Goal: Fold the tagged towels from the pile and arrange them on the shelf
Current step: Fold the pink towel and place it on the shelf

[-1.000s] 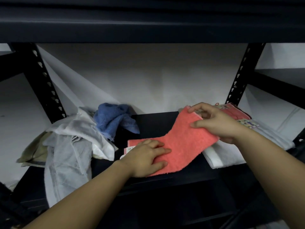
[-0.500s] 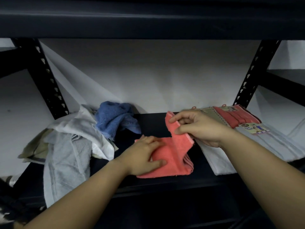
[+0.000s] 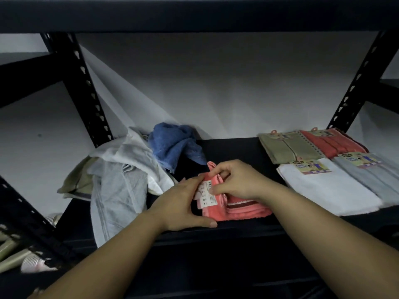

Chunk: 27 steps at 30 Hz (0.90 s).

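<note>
A coral-pink towel (image 3: 244, 211) lies folded small on the black shelf (image 3: 233, 147), with its white paper tag (image 3: 207, 194) turned up on top. My left hand (image 3: 183, 206) cups the towel's left edge, thumb along the front. My right hand (image 3: 237, 182) rests on the towel and pinches the tag and fabric at the top. To the left sits the loose pile: white and grey towels (image 3: 121, 180), a crumpled blue towel (image 3: 174, 143) and an olive one (image 3: 75, 180). Folded tagged towels lie at the right: white (image 3: 323, 188), grey (image 3: 371, 175), khaki (image 3: 289, 147), red (image 3: 332, 143).
Black perforated uprights stand at the left (image 3: 86, 91) and right (image 3: 356, 83). An upper shelf beam (image 3: 194, 14) runs overhead. A white sheet hangs behind the shelf. Pale paper cups (image 3: 32, 264) lie at the lower left.
The pink towel has gone from a long strip to a small folded packet. My right hand brought its end over to the left and now holds the tag. The view shifted slightly.
</note>
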Each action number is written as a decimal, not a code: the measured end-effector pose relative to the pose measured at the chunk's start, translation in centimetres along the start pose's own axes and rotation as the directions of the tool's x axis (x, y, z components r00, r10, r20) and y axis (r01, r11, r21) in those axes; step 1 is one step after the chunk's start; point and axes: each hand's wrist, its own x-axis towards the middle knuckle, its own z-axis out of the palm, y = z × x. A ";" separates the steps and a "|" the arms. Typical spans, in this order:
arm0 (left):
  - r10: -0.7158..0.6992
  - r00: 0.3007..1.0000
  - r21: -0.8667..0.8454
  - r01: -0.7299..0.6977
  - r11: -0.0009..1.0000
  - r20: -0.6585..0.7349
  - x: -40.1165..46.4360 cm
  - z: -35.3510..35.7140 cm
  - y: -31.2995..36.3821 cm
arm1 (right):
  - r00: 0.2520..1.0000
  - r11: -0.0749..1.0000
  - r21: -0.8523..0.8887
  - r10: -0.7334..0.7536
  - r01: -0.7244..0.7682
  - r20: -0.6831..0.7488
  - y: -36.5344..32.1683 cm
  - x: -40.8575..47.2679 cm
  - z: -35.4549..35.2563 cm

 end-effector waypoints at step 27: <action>0.097 0.993 0.062 -0.093 0.994 -0.069 0.3 0.7 -1.0 | 0.982 0.868 -0.459 0.165 -0.190 -0.095 5.9 -1.2 1.1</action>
